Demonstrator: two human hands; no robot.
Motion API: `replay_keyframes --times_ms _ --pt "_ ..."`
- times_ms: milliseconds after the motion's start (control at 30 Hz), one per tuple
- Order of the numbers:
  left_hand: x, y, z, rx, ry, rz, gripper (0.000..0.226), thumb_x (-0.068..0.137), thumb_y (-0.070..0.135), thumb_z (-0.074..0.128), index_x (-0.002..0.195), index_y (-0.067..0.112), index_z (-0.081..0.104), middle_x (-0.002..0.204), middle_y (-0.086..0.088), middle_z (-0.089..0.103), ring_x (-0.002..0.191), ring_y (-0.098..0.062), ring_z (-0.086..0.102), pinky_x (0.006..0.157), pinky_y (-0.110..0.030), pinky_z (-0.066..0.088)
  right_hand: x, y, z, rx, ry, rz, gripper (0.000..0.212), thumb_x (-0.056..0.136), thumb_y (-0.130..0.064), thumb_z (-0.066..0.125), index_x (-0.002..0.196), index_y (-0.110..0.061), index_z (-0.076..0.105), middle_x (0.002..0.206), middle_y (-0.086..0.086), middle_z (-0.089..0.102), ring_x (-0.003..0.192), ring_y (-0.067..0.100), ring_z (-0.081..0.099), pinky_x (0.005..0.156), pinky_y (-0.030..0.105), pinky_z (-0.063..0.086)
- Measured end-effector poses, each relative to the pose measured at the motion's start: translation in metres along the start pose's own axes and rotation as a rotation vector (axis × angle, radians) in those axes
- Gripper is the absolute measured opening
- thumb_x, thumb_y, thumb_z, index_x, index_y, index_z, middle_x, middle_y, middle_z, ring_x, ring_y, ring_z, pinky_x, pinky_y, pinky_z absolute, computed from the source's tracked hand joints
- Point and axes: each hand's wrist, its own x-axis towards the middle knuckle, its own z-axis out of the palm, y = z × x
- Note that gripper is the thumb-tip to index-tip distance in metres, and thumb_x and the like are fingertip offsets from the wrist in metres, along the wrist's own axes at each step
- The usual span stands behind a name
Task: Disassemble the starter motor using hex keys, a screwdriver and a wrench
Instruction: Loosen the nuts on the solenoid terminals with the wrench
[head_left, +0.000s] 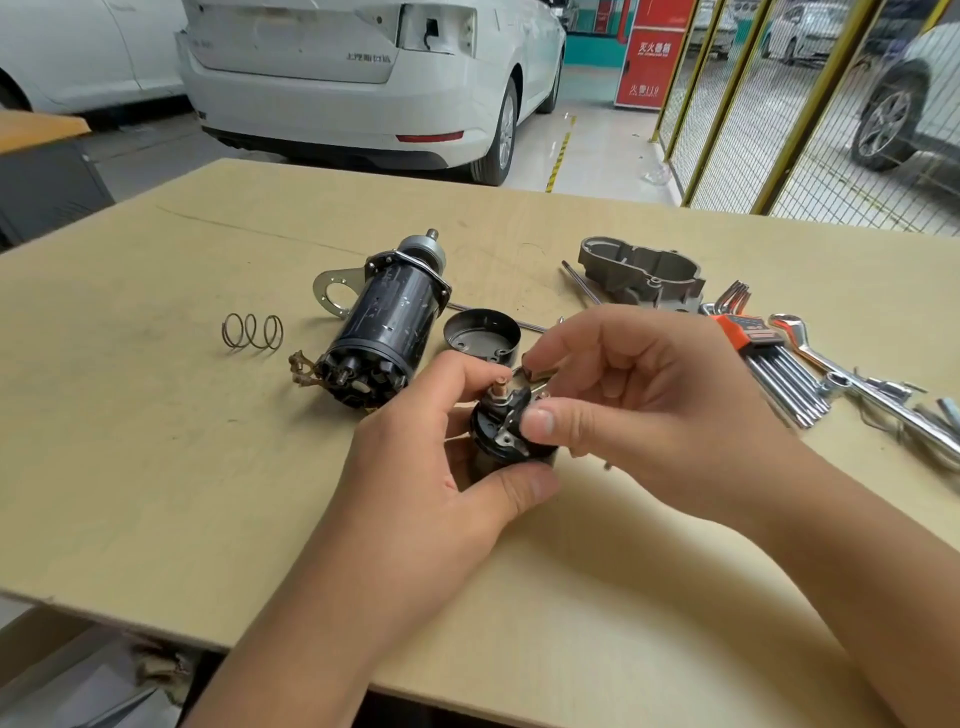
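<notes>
— What have your hands got?

— My left hand (441, 447) is curled round a small black solenoid (511, 434), thumb under its front edge, holding it just above the tabletop (156, 467). My right hand (639, 410) bends over its top; the thumb presses the cap's rim and the fingertips pinch a small metal piece (537, 371) above the terminals.

— And beyond them?

— The motor body (387, 325) lies on its side, brush end toward me, with a loose black end cap (480, 335) just beside it and a spring (253, 331) to the left. Farther right sit a grey housing (641, 273), the hex keys (774, 364) and wrenches (872, 395). Behind the tabletop stands a white car (363, 78) and a yellow mesh fence (779, 104).
</notes>
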Motion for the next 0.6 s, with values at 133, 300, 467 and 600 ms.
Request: replay_keyframes --times_ms 133,300,467,600 --pt "0.000 0.000 0.001 -0.003 -0.002 -0.005 0.052 0.066 0.029 0.086 0.108 0.049 0.062 0.101 0.020 0.077 0.091 -0.005 0.076 0.083 -0.029 0.063 0.001 -0.002 -0.013 -0.022 -0.047 -0.001 0.011 0.089 -0.004 0.067 0.099 -0.004 0.070 0.071 0.011 0.070 0.053 0.024 0.067 0.055 0.027 0.049" --pt "0.000 0.000 0.000 -0.002 -0.010 0.005 0.050 0.068 0.028 0.085 0.108 0.048 0.062 0.100 0.018 0.077 0.091 -0.007 0.076 0.080 -0.026 0.062 0.000 -0.003 -0.006 -0.009 -0.003 0.002 0.024 0.084 -0.026 0.077 0.100 -0.007 0.072 0.069 0.013 0.069 0.051 0.020 0.063 0.050 0.032 0.050" --pt "0.000 -0.001 0.000 0.006 -0.007 0.003 0.052 0.067 0.029 0.085 0.109 0.050 0.062 0.102 0.019 0.077 0.094 -0.006 0.076 0.083 -0.027 0.063 0.000 -0.002 -0.010 -0.057 -0.042 -0.013 0.015 0.088 -0.013 0.073 0.102 -0.008 0.072 0.070 0.007 0.069 0.048 0.024 0.062 0.045 0.034 0.049" --pt "0.000 -0.001 0.001 0.011 -0.002 0.003 0.052 0.067 0.030 0.085 0.109 0.049 0.062 0.103 0.020 0.077 0.094 -0.005 0.075 0.084 -0.029 0.063 -0.002 -0.002 -0.014 -0.033 -0.030 -0.003 0.012 0.092 -0.020 0.069 0.100 -0.011 0.074 0.075 0.008 0.071 0.047 0.030 0.060 0.044 0.035 0.048"
